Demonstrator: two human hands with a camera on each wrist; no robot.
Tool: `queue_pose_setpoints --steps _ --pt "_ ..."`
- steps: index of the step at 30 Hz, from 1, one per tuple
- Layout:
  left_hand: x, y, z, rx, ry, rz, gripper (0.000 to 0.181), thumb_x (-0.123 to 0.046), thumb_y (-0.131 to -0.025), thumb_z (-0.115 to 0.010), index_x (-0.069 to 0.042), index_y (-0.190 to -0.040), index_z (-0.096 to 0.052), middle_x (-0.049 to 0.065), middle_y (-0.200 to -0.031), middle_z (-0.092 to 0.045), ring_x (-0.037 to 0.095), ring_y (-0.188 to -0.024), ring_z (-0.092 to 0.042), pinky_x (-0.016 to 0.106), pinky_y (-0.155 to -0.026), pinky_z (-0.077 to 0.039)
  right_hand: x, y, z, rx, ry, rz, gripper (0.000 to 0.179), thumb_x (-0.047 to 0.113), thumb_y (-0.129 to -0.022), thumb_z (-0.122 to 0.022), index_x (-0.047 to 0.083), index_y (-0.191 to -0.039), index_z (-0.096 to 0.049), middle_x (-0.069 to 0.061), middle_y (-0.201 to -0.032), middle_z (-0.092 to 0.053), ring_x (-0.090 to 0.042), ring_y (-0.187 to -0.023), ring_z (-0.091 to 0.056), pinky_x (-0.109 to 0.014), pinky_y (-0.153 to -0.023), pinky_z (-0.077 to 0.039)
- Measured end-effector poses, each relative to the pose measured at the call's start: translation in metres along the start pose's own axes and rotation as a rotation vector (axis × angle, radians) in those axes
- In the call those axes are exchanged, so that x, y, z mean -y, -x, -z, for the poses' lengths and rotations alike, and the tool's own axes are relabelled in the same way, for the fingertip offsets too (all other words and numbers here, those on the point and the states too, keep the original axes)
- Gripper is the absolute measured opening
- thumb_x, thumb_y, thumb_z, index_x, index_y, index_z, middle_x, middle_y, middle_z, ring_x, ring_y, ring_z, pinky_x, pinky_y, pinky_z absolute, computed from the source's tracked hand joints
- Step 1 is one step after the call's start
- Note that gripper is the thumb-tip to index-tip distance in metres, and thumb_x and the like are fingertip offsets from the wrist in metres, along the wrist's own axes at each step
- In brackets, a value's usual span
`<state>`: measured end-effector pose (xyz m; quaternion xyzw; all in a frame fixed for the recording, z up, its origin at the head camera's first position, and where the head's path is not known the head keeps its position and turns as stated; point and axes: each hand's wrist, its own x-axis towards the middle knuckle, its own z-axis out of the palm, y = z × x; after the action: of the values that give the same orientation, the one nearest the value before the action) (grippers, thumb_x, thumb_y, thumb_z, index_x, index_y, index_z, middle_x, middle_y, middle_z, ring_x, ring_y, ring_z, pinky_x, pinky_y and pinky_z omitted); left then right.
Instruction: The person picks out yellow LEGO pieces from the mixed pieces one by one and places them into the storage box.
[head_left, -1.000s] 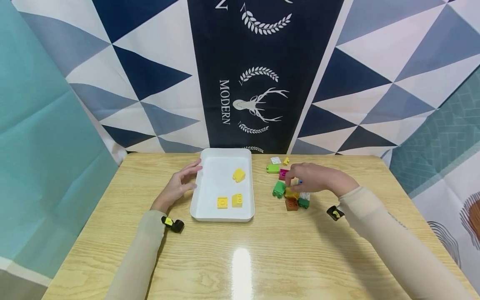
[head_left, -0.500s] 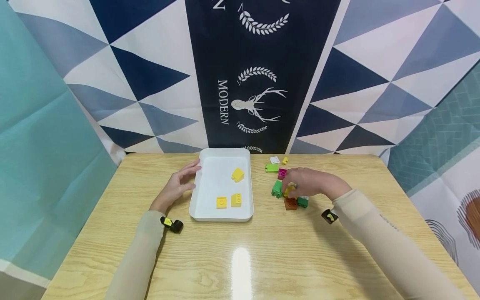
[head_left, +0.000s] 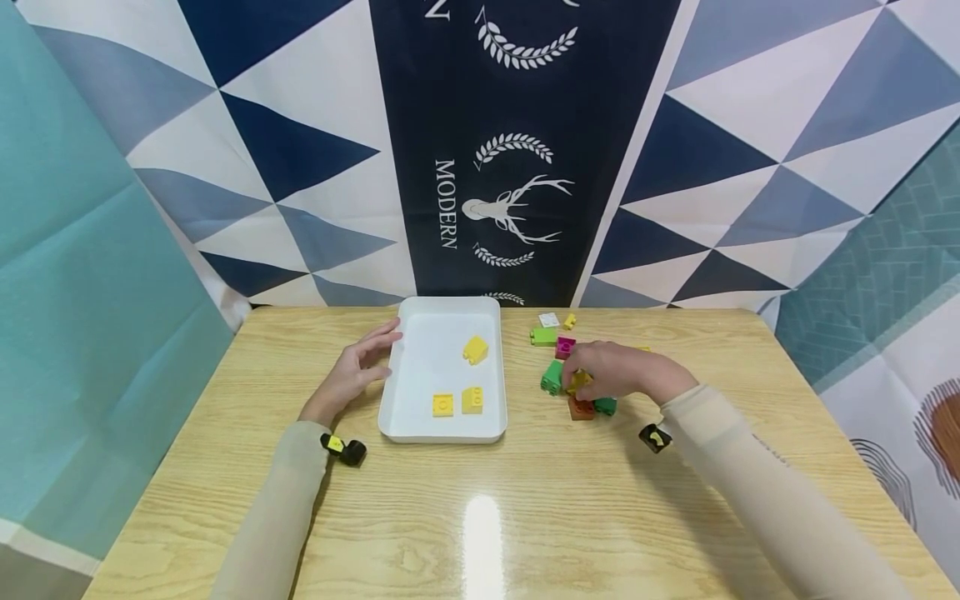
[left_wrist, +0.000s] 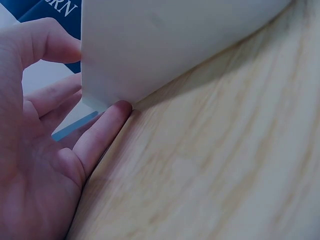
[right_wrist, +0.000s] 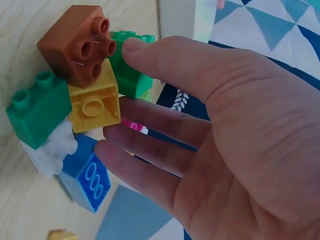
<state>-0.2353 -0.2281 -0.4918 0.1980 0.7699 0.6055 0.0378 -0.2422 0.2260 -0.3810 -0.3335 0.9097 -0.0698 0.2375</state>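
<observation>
My left hand [head_left: 347, 377] is at the left side of a white tray [head_left: 392, 421], fingers spread. In the left wrist view, fingertips touch the tray's wall [left_wrist: 150, 45] and one lies at its bottom edge. Over a cluster of toy building bricks reaches my right hand [head_left: 626, 368]. In the right wrist view its fingertips are right at a yellow brick [right_wrist: 94, 107], the thumb apart from them near a green brick [right_wrist: 131, 75]. Around the yellow brick lie a brown brick [right_wrist: 75, 45], a dark green brick [right_wrist: 40, 110], a white brick [right_wrist: 52, 150] and a blue brick [right_wrist: 85, 175].
Inside the tray are a tilted yellow brick [head_left: 476, 350], a flat yellow brick [head_left: 442, 406] and a sloped yellow brick [head_left: 472, 401]. Behind the cluster lie a lime brick [head_left: 543, 337], a magenta brick [head_left: 565, 347], a white flat piece [head_left: 549, 320] and a small yellow piece [head_left: 570, 322].
My right hand has come lower and slightly left onto the cluster, and the green brick beside it has shifted a little left. The left hand stays at the tray.
</observation>
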Motion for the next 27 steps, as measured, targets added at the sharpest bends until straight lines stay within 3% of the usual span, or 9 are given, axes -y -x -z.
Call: queue_pose_setpoints --steps 9,17,27 --pt "0.001 0.0 0.0 0.007 0.005 -0.008 0.062 0.012 -0.1 -0.063 0.013 -0.161 -0.05 0.023 -0.188 -0.024 0.047 -0.176 -0.02 0.0 -0.121 -0.033 -0.001 -0.005 -0.007 -0.01 0.003 0.0 0.02 0.008 -0.101 -0.078 0.019 -0.116 -0.086 -0.009 -0.127 -0.078 -0.026 -0.116 -0.069 -0.057 -0.112 -0.061" --pt "0.004 0.0 0.0 0.001 0.01 -0.014 0.061 0.013 -0.099 -0.064 0.015 -0.159 -0.051 0.024 -0.187 -0.025 0.049 -0.175 -0.022 0.0 -0.121 -0.034 0.0 -0.007 -0.011 -0.011 -0.013 0.011 0.026 0.001 -0.101 -0.074 0.017 -0.117 -0.086 -0.008 -0.125 -0.079 -0.022 -0.112 -0.068 -0.05 -0.107 -0.064" --pt "0.001 0.0 0.0 -0.008 0.002 0.021 0.063 0.011 -0.098 -0.064 0.011 -0.16 -0.053 0.02 -0.188 -0.027 0.045 -0.176 -0.023 -0.001 -0.119 -0.032 -0.001 -0.006 -0.013 -0.01 0.019 0.005 0.028 0.004 -0.1 -0.075 0.013 -0.123 -0.087 -0.013 -0.134 -0.078 -0.033 -0.128 -0.071 -0.056 -0.114 -0.061"
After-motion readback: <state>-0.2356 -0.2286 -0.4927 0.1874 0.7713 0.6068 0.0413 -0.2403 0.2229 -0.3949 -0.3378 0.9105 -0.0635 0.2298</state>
